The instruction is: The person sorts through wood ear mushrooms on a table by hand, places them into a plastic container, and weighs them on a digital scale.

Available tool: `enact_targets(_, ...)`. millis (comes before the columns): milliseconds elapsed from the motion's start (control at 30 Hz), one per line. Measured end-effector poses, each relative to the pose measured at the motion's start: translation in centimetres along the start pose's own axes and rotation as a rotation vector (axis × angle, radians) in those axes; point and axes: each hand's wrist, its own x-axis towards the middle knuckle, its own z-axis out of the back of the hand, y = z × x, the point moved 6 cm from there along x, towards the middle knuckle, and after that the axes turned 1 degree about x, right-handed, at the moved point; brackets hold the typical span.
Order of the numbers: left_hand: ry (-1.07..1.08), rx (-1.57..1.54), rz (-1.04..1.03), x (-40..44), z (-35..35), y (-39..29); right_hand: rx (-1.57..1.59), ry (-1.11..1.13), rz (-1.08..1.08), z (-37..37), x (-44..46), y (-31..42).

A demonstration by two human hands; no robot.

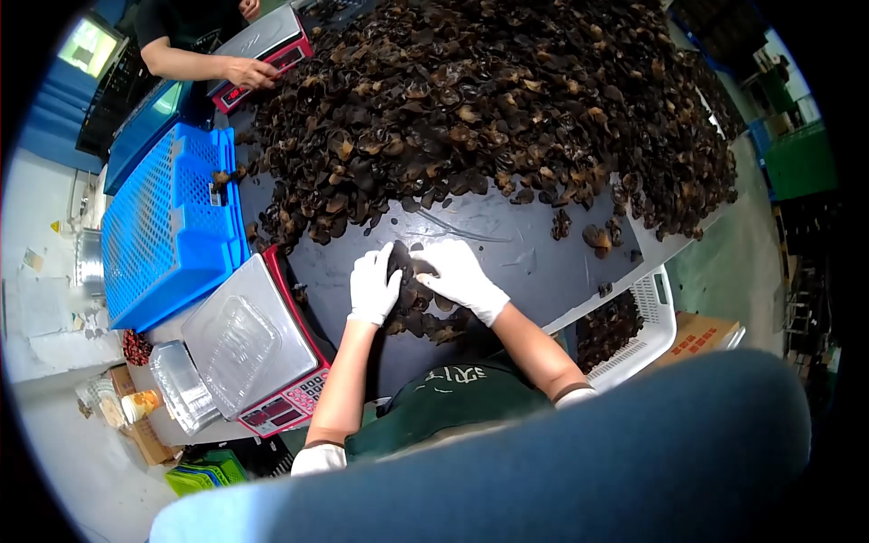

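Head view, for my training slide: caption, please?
White-gloved left hand and right hand touch dark, ruffled pieces on grey tabletop near a larger heap.

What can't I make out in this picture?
All in the head view:
- Co-worker's head: cut off by the top edge.
- Far side of the wood ear mushroom pile: cut off there too.
- Near scale's display: too small to read.
- Whether left hand or right hand pinches a piece: fingers hide it.
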Motion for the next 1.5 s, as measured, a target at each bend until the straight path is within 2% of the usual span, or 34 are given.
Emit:
enact_targets(67, 0.020, -0.118, 0.034, -0.8, -0.3, 1.0, 0.104, -0.064, -0.031, 0.0, 0.1, -1.1)
enact_targets(133, -0.156, -0.224, 0.017, -1.5, 0.7, 1.6, 0.272, -0.153, -0.142, 2.5, -0.4, -1.2)
enact_targets(200, -0.216, -0.355, 0.190, -2.1, 1.1, 3.0, 0.527, -0.142, -0.328, 5.9, -2.2, -2.0)
enact_targets(267, -0.367, -0.487, 0.248, -2.7, 2.3, 2.8, 0.580, -0.029, -0.433, 9.8, -5.1, -3.4)
enact_targets(300, -0.389, -0.555, 0.281, -2.7, 3.3, 1.6, 0.639, 0.099, -0.374, 11.4, -6.8, -4.5)
enact_targets(333, -0.348, -0.677, 0.327, -2.8, 2.7, 0.5, 0.698, 0.227, -0.313, 12.7, -8.5, -5.4)
enact_targets(367, -0.311, -0.594, 0.161, -2.3, 4.9, -4.1, 0.712, 0.314, -0.439, 14.4, -9.8, -5.2)
enact_targets(400, -0.102, -0.576, -0.107, -2.0, 5.0, -8.1, 0.722, 0.400, -0.566, 15.8, -11.0, -4.5)
enact_targets(433, 0.349, -0.822, -0.208, -3.1, 2.0, -10.9, 0.667, 0.346, -0.555, 16.6, -11.6, -4.8)
enact_targets(467, 0.348, -1.059, -0.301, -4.5, 2.9, -14.4, 0.609, 0.291, -0.544, 17.2, -11.9, -5.0)
enact_targets(500, 0.421, -0.934, -0.460, -4.9, 3.2, -16.3, 0.509, 0.221, -0.502, 17.5, -11.6, -4.9)
enact_targets(533, 0.287, -0.849, -0.499, -4.3, 2.9, -16.3, 0.357, 0.201, -0.514, 17.5, -11.1, -4.7)
enact_targets(633, -0.051, -0.597, -0.294, 0.4, 2.2, -11.5, 0.295, 0.088, -0.511, 14.9, -8.8, -4.6)
enact_targets(667, -0.074, -0.416, -0.252, 1.7, 1.7, -9.1, 0.330, 0.071, -0.520, 13.4, -7.9, -5.1)
enact_targets(700, -0.189, -0.272, -0.248, 2.3, 1.6, -7.1, 0.346, 0.041, -0.485, 11.9, -6.5, -5.4)
enact_targets(733, -0.205, -0.121, -0.155, 2.3, 1.0, -5.5, 0.296, -0.022, -0.386, 10.6, -4.9, -5.2)
enact_targets(833, -0.008, 0.004, -0.210, 1.6, -0.9, -4.7, 0.217, -0.147, -0.286, 6.3, 0.0, -5.4)
enact_targets(933, 0.153, 0.008, -0.212, 0.3, -2.3, -4.3, 0.032, -0.319, -0.144, 2.4, 4.7, -6.0)
enact_targets(1000, 0.259, 0.012, -0.208, -0.8, -1.5, -5.3, -0.343, -0.399, -0.106, 0.4, 6.4, -5.6)
enact_targets(1067, 0.337, -0.117, -0.242, -1.8, -1.2, -5.0, -0.486, -0.249, -0.139, -1.5, 6.3, -4.4)
enact_targets(1100, 0.294, -0.289, -0.222, -1.8, 0.6, -5.5, -0.395, -0.207, -0.083, -2.6, 6.0, -4.2)
enact_targets(1133, 0.292, -0.290, -0.223, -1.8, 1.3, -5.3, -0.290, -0.215, 0.022, -2.5, 4.9, -2.7)
enact_targets(1200, -0.044, -0.379, -0.189, -1.9, 4.0, -3.9, -0.203, -0.002, 0.110, -3.0, 2.6, -0.3)
enact_targets(1267, -0.176, -0.307, -0.105, -2.0, 5.1, -1.5, -0.003, -0.090, 0.219, -1.2, 0.7, 1.6)
enact_targets(1333, -0.226, -0.276, 0.018, -2.0, 5.0, 1.2, 0.044, -0.152, 0.164, 0.5, 0.9, 0.5)
enact_targets(1400, -0.233, -0.251, 0.057, -1.6, 3.6, 3.0, 0.107, -0.044, -0.121, 1.3, 2.8, -3.3)
enact_targets(1467, -0.212, -0.249, 0.093, -0.9, 1.6, 4.0, 0.003, -0.293, -0.112, 2.2, 4.0, -5.1)
enact_targets(1500, -0.169, -0.253, 0.095, -0.3, 1.1, 3.6, -0.041, -0.302, -0.080, 1.9, 4.8, -5.7)
